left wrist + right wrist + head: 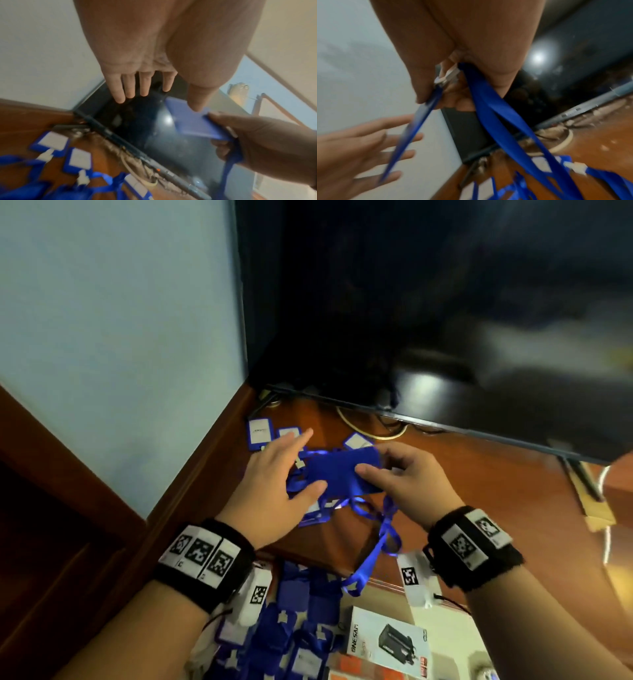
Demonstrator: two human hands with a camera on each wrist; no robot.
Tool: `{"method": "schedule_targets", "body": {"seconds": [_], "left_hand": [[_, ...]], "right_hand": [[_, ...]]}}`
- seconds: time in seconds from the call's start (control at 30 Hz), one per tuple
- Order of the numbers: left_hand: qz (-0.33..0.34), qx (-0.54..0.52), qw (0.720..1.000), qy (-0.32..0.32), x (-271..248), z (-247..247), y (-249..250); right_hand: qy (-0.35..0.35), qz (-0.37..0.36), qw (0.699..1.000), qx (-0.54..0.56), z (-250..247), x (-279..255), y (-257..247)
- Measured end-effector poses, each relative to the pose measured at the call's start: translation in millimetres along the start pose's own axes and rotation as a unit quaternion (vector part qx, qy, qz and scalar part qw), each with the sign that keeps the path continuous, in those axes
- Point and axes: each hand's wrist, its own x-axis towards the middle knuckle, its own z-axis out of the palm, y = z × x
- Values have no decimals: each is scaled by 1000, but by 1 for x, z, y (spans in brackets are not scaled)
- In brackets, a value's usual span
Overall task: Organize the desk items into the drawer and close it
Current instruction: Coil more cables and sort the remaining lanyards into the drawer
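My right hand [371, 462] grips a blue badge holder [342, 470] above the wooden desk [479, 491], and its blue lanyard [380, 542] hangs down toward the open drawer [442, 628]. My left hand [310, 460] is open with straight fingers, its thumb touching the holder's left end. The left wrist view shows the spread fingers [144, 86] and the thumb on the holder [193, 121]. In the right wrist view the lanyard straps [496, 115] and a metal clip [447, 77] run out of my right fist. More badge holders [260, 433] lie on the desk behind my hands.
The drawer holds several blue badge holders [308, 611] and a white product box [387, 642]. A dark monitor [479, 302] leans over the back of the desk, with a pale cable [370, 434] under it. A wall [102, 337] closes the left side.
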Motion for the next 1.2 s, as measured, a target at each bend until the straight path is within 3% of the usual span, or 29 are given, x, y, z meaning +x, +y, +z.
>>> {"method": "schedule_targets", "body": {"seconds": [0.07, 0.17, 0.37, 0.43, 0.53, 0.63, 0.77, 0.9, 0.97, 1.03, 1.1, 1.2], "left_hand": [[26, -46, 998, -42, 6, -7, 25], [34, -162, 982, -91, 6, -17, 63], [86, -332, 939, 13, 7, -44, 116], [100, -342, 932, 66, 10, -52, 125], [131, -310, 932, 132, 16, -61, 137], [172, -185, 957, 139, 25, -58, 142], [192, -50, 979, 56, 28, -47, 143], [166, -77, 976, -121, 8, -39, 133], [160, -108, 963, -190, -7, -45, 135], [172, -186, 944, -210, -19, -57, 141], [188, -308, 919, -159, -26, -68, 150], [180, -413, 893, -25, -19, -78, 155]], "right_hand": [[-8, -28, 999, 17, -16, -21, -29], [36, -69, 997, -8, -41, -43, -55], [136, -93, 986, -18, -76, -83, -61], [150, -103, 980, -87, -79, -95, -56], [77, -86, 954, -277, -69, -108, -48], [-19, -61, 897, -437, -48, -116, -55], [-38, -173, 868, -464, -53, -127, -116], [74, -290, 859, -414, -82, -126, -156], [110, -282, 882, -360, -98, -114, -157], [134, -224, 911, -318, -109, -99, -141], [140, -175, 920, -321, -110, -92, -119], [67, -147, 922, -351, -84, -101, -92]]}}
